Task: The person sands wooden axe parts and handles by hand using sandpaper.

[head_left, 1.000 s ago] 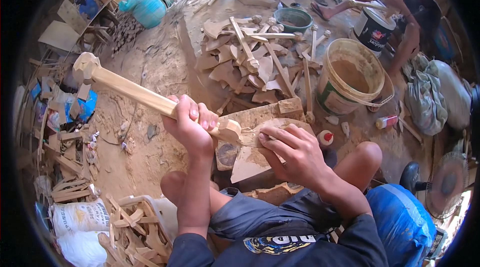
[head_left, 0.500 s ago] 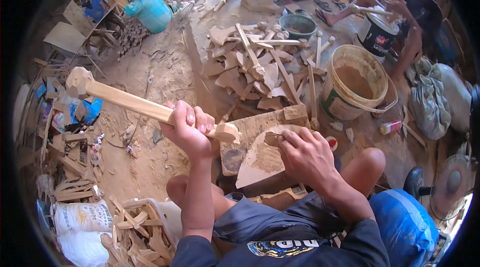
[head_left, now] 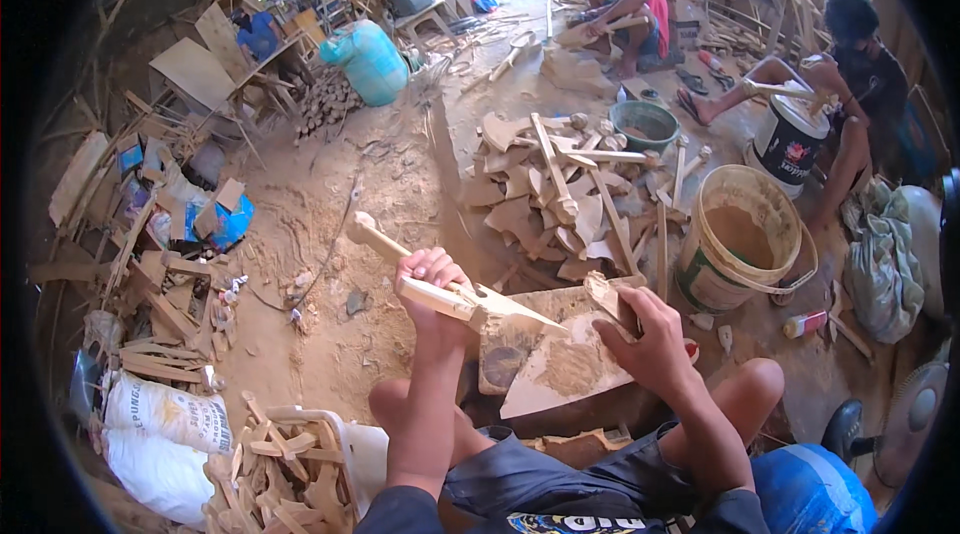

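My left hand (head_left: 432, 279) is closed around a carved wooden stick (head_left: 378, 239) with a knobbed end at its upper left. Past my fist, a pale, flat wooden part (head_left: 515, 312) tapers to a point over a light, dust-covered sheet (head_left: 530, 392). My right hand (head_left: 648, 339) is at the sheet's right side, fingers bent around a small tan, rough piece (head_left: 605, 294). What that piece is, I cannot make out. A worn wooden block (head_left: 497, 366) supports the sheet in front of my knees.
Ahead lies a heap of carved wooden parts (head_left: 520, 189), with a dusty bucket (head_left: 700, 259) and a green basin (head_left: 645, 124) nearby. Two people work at the back right. At lower left stands a white container (head_left: 365, 459) of wood pieces; a fan (head_left: 915, 414) is at right.
The wooden stick has swung in toward the sheet, its knob now farther away and rightward. My right hand has lifted the small tan piece off the sheet. The view has tilted up.
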A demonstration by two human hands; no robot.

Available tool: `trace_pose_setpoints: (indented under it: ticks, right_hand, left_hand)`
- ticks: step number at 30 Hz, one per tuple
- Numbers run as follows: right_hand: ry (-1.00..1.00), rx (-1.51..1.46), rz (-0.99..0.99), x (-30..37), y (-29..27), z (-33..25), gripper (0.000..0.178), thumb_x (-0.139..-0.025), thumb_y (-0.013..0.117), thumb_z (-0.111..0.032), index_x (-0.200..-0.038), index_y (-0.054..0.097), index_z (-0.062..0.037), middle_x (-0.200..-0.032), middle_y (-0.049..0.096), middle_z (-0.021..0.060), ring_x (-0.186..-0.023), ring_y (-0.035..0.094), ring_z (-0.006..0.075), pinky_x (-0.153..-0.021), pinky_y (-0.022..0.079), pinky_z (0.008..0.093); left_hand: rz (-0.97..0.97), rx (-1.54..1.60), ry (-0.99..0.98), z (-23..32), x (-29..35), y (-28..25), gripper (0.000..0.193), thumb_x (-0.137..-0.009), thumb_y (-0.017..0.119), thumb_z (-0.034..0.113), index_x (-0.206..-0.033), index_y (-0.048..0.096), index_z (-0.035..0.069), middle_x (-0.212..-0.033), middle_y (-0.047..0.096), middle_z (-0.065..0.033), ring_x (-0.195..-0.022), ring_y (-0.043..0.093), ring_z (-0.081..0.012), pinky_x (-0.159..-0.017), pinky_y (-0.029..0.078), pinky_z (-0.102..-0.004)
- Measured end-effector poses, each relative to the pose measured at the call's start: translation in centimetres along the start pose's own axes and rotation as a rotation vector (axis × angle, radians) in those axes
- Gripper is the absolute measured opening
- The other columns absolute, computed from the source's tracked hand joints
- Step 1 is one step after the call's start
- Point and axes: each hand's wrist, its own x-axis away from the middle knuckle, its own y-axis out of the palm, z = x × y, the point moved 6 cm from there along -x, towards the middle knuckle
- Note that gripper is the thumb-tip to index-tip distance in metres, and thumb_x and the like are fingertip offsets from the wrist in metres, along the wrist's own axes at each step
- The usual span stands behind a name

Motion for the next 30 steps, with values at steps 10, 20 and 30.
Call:
trace_pose_setpoints:
  ticks: [10, 20, 30]
  right_hand:
    - [0.121, -0.449, -0.108, -0.7, 2.9, -0.2, 0.018, -0.101, 0.077, -0.014, -0.102, 0.070, 0.0025, -0.076, 0.059, 0.0012, -0.070, 0.053, 0.0080, -0.063, 0.044, 0.0287]
    - [0.271, -0.647, -0.162, -1.1, 3.0, 2.0, 0.013, -0.105, 0.071, -0.011, -0.109, 0.073, 0.0016, -0.079, 0.060, -0.0012, -0.070, 0.053, 0.0061, -0.062, 0.044, 0.0266]
    - [0.287, -0.638, -0.241, -1.0, 2.9, 2.0, 0.014, -0.105, 0.069, -0.010, -0.113, 0.071, 0.0006, -0.080, 0.061, -0.0016, -0.070, 0.055, 0.0063, -0.063, 0.045, 0.0264]
  left_hand:
    - [0.141, 0.208, -0.128, -3.2, -0.5, -1.1, 0.030, -0.096, 0.062, 0.009, -0.069, 0.049, 0.012, -0.066, 0.052, 0.0029, -0.054, 0.047, -0.0090, -0.057, 0.050, -0.0242]
    - [-0.418, -0.328, -0.171, -6.6, 1.6, 5.2, 0.014, -0.088, 0.053, 0.007, -0.098, 0.044, 0.012, -0.063, 0.053, -0.0005, -0.047, 0.052, -0.0189, -0.080, 0.046, -0.0409]
    - [-0.321, -0.715, 0.081, -5.7, 2.0, 5.0, 0.012, -0.094, 0.052, 0.011, -0.098, 0.041, 0.014, -0.058, 0.045, 0.0036, -0.045, 0.049, -0.0151, -0.063, 0.045, -0.0337]
